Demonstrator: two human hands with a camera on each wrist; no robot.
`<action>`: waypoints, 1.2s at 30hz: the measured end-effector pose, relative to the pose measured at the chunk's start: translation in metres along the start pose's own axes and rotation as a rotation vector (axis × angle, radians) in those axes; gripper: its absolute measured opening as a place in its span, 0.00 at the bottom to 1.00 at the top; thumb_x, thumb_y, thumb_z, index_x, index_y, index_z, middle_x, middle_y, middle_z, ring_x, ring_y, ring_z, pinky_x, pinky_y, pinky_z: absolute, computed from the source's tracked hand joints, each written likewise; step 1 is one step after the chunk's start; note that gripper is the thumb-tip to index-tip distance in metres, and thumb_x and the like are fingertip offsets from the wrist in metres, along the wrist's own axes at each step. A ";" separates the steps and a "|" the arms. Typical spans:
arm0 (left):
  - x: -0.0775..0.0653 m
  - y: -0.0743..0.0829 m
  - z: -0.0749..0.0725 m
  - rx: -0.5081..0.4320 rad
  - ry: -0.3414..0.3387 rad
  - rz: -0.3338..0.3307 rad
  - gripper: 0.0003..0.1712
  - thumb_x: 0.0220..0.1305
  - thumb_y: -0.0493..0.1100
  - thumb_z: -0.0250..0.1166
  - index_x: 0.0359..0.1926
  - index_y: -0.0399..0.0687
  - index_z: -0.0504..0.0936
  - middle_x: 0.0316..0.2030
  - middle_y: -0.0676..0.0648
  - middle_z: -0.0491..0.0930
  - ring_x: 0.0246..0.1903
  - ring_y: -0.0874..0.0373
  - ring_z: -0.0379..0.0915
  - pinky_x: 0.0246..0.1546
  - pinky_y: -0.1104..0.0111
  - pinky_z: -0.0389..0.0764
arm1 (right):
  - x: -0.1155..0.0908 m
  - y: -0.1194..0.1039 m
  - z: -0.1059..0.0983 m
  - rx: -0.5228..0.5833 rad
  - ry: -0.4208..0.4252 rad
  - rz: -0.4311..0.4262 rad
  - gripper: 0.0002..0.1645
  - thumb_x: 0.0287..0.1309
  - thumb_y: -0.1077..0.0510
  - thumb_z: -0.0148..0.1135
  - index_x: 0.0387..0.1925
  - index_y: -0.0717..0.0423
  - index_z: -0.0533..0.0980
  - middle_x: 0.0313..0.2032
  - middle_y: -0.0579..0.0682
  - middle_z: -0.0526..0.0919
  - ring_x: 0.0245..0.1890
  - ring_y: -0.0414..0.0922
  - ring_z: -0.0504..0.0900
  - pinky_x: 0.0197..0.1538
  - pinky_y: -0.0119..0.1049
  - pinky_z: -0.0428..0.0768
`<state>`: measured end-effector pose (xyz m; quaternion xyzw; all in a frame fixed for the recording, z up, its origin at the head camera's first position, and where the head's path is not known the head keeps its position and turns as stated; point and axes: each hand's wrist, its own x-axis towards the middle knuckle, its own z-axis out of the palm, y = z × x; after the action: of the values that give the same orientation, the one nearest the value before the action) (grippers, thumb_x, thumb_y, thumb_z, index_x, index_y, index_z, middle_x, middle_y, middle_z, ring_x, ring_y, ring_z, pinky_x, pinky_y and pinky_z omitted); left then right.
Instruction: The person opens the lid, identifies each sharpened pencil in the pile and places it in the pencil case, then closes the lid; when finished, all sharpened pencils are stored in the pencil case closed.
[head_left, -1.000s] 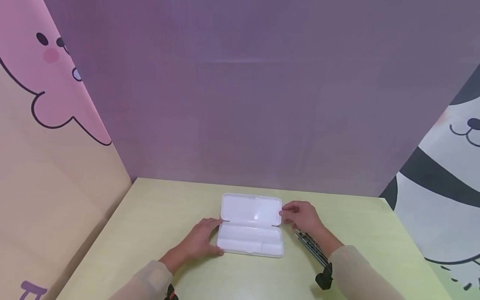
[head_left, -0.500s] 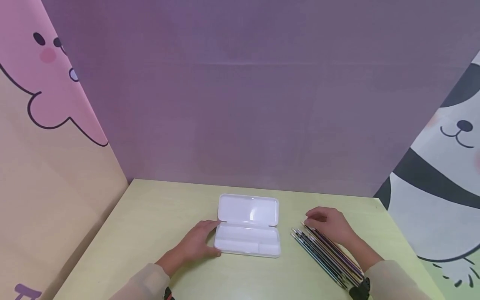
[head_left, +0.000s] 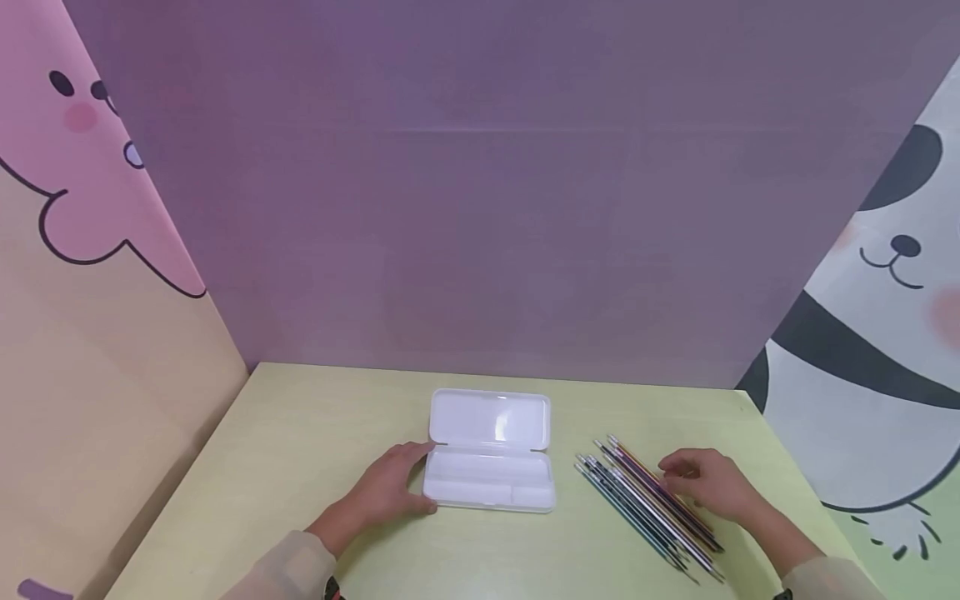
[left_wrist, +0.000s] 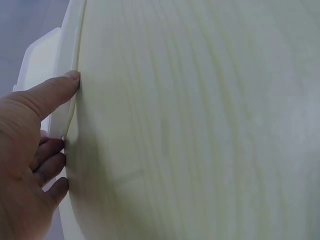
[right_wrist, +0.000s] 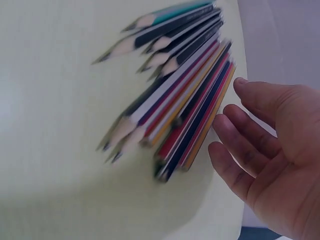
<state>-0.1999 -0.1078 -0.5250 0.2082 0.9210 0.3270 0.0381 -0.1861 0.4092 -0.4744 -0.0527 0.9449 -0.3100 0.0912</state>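
A white plastic pencil case lies unfolded on the table, lid laid back and divided tray facing me. At its left end, my left hand holds it, thumb at the front corner and fingers along the end; the left wrist view has the thumb over the case's edge. To the right of the case lies a loose bundle of pencils, slanting down to the right. Some are teal or black, others striped, several with sharpened points. My right hand holds nothing, its relaxed fingers beside the bundle's right edge.
The pale yellow table ends at a purple back wall. A side panel with a pink cartoon stands at the left, and one with a panda at the right.
My right hand has left the case's lid and moved right, past the pencils to their right side, bringing the bundle into view. My left hand stays at the case's left end.
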 end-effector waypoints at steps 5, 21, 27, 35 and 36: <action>-0.001 -0.002 0.001 0.002 0.003 -0.006 0.55 0.47 0.51 0.83 0.74 0.41 0.68 0.67 0.40 0.75 0.68 0.40 0.68 0.70 0.44 0.70 | -0.006 0.004 0.001 0.000 0.009 0.023 0.18 0.63 0.55 0.70 0.51 0.60 0.83 0.43 0.53 0.88 0.39 0.45 0.84 0.31 0.35 0.83; -0.002 -0.002 0.000 -0.001 0.001 -0.003 0.55 0.47 0.50 0.82 0.74 0.40 0.68 0.67 0.39 0.74 0.69 0.39 0.67 0.70 0.44 0.70 | -0.011 -0.026 0.024 0.059 -0.124 -0.129 0.15 0.61 0.56 0.72 0.48 0.57 0.83 0.38 0.48 0.87 0.36 0.41 0.83 0.32 0.32 0.84; -0.003 0.001 -0.002 -0.007 0.007 0.004 0.54 0.47 0.49 0.82 0.73 0.40 0.68 0.66 0.38 0.75 0.68 0.39 0.68 0.69 0.44 0.70 | -0.007 -0.026 0.025 0.005 -0.098 -0.133 0.13 0.59 0.58 0.73 0.45 0.57 0.84 0.36 0.46 0.87 0.36 0.41 0.84 0.35 0.31 0.83; -0.003 0.004 -0.003 -0.006 0.006 0.012 0.54 0.48 0.49 0.82 0.73 0.39 0.68 0.66 0.38 0.75 0.68 0.39 0.68 0.69 0.44 0.70 | -0.004 -0.027 0.022 -0.063 -0.061 -0.117 0.13 0.55 0.62 0.75 0.43 0.57 0.84 0.35 0.46 0.88 0.36 0.43 0.85 0.37 0.35 0.86; -0.002 0.004 -0.003 -0.006 0.007 0.016 0.54 0.48 0.49 0.82 0.73 0.39 0.68 0.66 0.38 0.75 0.68 0.39 0.68 0.69 0.44 0.70 | -0.004 -0.028 0.023 -0.068 -0.055 -0.113 0.12 0.55 0.63 0.75 0.43 0.57 0.84 0.35 0.46 0.88 0.35 0.42 0.85 0.36 0.34 0.85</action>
<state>-0.1971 -0.1082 -0.5203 0.2141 0.9185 0.3308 0.0331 -0.1767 0.3746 -0.4752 -0.1177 0.9476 -0.2806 0.0977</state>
